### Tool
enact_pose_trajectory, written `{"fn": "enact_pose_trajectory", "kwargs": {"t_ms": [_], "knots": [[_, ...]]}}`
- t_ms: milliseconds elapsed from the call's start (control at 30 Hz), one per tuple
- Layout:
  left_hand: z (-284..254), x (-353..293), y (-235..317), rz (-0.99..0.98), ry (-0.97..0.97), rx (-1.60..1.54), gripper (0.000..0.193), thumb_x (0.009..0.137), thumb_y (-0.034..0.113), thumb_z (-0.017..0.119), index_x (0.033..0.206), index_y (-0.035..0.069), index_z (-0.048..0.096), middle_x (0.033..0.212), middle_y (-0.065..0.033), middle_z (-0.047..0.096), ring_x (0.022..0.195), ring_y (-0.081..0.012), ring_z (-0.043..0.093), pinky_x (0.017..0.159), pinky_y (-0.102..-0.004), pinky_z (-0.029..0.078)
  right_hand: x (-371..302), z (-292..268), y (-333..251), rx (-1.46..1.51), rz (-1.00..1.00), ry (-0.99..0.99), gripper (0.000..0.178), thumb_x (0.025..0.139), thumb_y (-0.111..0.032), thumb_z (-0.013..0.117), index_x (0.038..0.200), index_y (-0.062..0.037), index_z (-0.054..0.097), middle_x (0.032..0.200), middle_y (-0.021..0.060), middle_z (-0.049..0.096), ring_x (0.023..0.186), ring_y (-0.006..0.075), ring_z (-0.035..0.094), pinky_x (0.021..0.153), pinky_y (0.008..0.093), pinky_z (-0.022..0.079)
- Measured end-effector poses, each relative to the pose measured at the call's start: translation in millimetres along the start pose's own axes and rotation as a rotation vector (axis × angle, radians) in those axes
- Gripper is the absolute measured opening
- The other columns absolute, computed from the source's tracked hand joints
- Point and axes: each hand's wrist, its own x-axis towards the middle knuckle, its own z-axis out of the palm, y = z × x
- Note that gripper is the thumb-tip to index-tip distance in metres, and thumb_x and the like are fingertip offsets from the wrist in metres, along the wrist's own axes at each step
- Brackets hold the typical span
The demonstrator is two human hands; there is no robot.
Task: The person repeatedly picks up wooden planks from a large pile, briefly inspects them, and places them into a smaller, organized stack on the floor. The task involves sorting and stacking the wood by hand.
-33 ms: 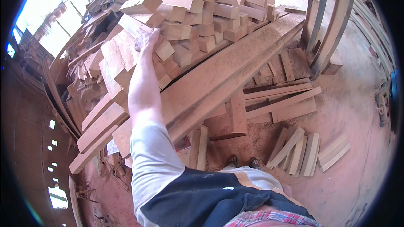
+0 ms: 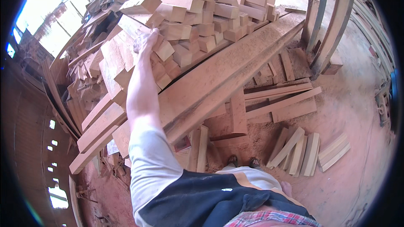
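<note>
- On the left side of the wood pile, I have the left hand on the near end of a pale block.
- I see the fingers bend down at that end, but I cannot tell if they grip it.
- The block lies among other blocks, high on the pile, and its far end points up and left.
- I see only a bit of the right hand, low down beside the pale trousers. I cannot tell if it is open or closed.
- Just to the right of the left arm, a long, thick beam slants up and away in front of the pile. It has brown dust on it.
- To the left of the arm, I see long boards poking out toward me.
- Past the beam, flat planks lie low down.
- Nearer to me, short sticks lean and lie close together on the dusty floor. Two more pieces lie just beside them.
- Two tall posts stand at the top right.
- At the bottom, I see two sandals on the floor and a dark and white shirt.
</note>
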Motion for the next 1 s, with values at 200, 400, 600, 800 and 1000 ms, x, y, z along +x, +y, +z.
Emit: {"fn": "enact_pose_trajectory", "kwargs": {"t_ms": [200, 400, 600, 800, 1000], "knots": [[-34, -106, -114, 0.022, -0.219, -1.372, 0.065, 0.096, 0.048, 0.058, 0.143, 0.004, 0.047, 0.134, -0.013, 0.059, 0.115, -0.0311, 0.065, 0.075, -0.0469, 0.064, 96, 60, -130, 0.451, 0.107, -0.156, 0.011, 0.102, -0.021, 0.065, 0.11, -0.014, 0.065, 0.078, -0.0032, 0.058, 0.057, 0.0091, 0.051, 0.046, 0.0237, 0.037], [-39, -251, -205, -0.002, -0.421, -2.261, 0.071, 0.093, 0.046, 0.06, 0.151, 0.008, 0.043, 0.141, -0.0237, 0.052, 0.101, -0.0313, 0.063, 0.074, -0.0405, 0.062, 102, 172, -418, 0.296, -0.507, -0.496, 0.05, 0.104, -0.029, 0.065, 0.145, -0.0024, 0.055, 0.129, 0.0113, 0.067, 0.11, 0.0173, 0.067, 0.092, 0.0307, 0.055], [-18, -328, -211, -0.039, -0.479, -2.36, 0.097, 0.085, 0.063, 0.066, 0.158, 0.009, 0.033, 0.139, -0.03, 0.051, 0.098, -0.0342, 0.066, 0.069, -0.0385, 0.062, -45, 284, -671, 0.162, -1.001, -1.003, 0.066, 0.104, -0.042, 0.062, 0.151, 0.0016, 0.046, 0.145, 0.0182, 0.058, 0.124, 0.0232, 0.063, 0.107, 0.0355, 0.049], [37, -406, -219, -0.167, -0.842, -2.263, 0.097, 0.089, 0.061, 0.067, 0.16, 0.005, 0.029, 0.142, -0.0239, 0.055, 0.124, -0.0377, 0.062, 0.089, -0.0501, 0.059, -93, 325, -701, 0.35, -0.476, -1.505, 0.089, 0.092, -0.047, 0.075, 0.157, 0.0004, 0.038, 0.149, 0.0192, 0.053, 0.132, 0.0251, 0.056, 0.112, 0.0403, 0.045], [94, -430, -260, -0.206, -1.119, -1.522, 0.089, 0.095, 0.053, 0.072, 0.161, 0.008, 0.032, 0.153, -0.0175, 0.048, 0.137, -0.0309, 0.052, 0.11, -0.0462, 0.047, -29, 278, -589, 0.357, -0.66, -1.106, 0.095, 0.08, -0.028, 0.083, 0.157, 0.0038, 0.037, 0.149, 0.0195, 0.054, 0.138, 0.0251, 0.051, 0.117, 0.0378, 0.039]]}}
